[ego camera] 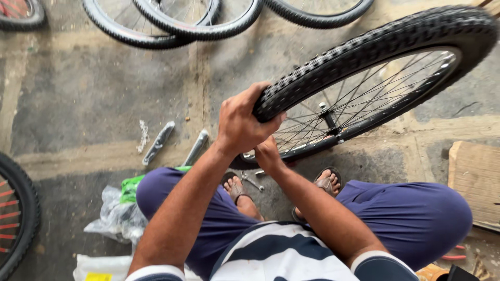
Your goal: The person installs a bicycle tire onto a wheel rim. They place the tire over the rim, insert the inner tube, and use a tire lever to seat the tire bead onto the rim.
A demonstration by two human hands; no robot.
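Here, the left hand (240, 124) closes its grip over the knobby tyre of a bicycle wheel (364, 83) extending toward two o'clock; the right hand (268, 154), beneath the rim, has an indeterminate grip.

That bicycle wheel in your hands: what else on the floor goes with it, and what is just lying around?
In hand:
bicycle wheel, gripped at the tyre by the left hand; the right hand is at its rim.

Lying about:
two metal levers
small spanner
plastic bags
cardboard
other wheels
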